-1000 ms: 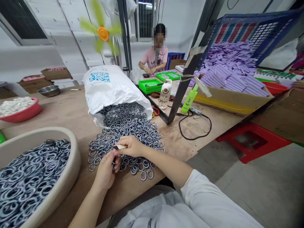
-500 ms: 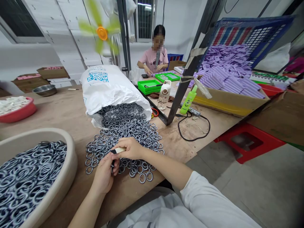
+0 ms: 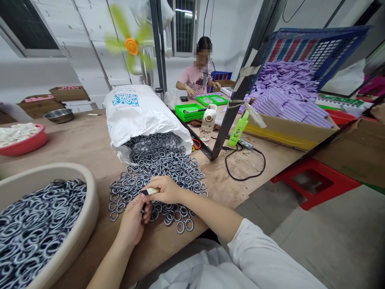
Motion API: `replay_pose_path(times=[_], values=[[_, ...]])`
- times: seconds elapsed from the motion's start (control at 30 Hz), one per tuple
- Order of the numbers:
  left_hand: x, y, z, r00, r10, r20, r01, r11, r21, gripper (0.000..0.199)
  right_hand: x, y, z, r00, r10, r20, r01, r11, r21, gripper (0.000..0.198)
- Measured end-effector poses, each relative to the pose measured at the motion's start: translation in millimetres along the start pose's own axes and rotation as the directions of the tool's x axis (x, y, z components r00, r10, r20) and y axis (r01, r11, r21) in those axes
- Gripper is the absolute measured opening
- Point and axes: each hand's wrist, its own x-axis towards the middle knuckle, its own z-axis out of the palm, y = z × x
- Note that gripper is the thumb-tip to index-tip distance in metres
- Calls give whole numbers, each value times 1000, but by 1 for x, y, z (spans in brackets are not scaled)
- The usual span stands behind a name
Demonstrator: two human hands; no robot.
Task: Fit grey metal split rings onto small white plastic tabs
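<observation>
Both my hands meet over a pile of grey metal-look rings [image 3: 168, 164] spread on the table in front of an open white sack [image 3: 141, 108]. My right hand [image 3: 165, 188] is closed around a small tool with a cream handle and a dark end [image 3: 150, 191]. Its tip lies against the fingers of my left hand [image 3: 134, 220]. Those fingers are curled shut, and a bit of something dark shows between them; most of it is hidden. Left of my hands, a large beige basin [image 3: 92, 200] holds many more rings.
Across the table sits a co-worker [image 3: 197, 78] by green trays [image 3: 188, 112]. A slanted metal post [image 3: 224, 132] rises near a clear bottle [image 3: 208, 124], a green bottle [image 3: 239, 129] and a black cable [image 3: 245, 178]. Purple pieces [image 3: 288, 100] fill a carton at right.
My hands keep the same closed grip at nearly the same place. The view has shifted slightly. The co-worker's one hand has moved outward to the right over the trays.
</observation>
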Motion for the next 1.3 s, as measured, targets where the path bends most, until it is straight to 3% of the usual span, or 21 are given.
replay_pose_path(times=[1.3], values=[[-3,2,6,999,-44,-7,43,999,-33,47,-2,3,3,996,87,11,-87,996,1,39]])
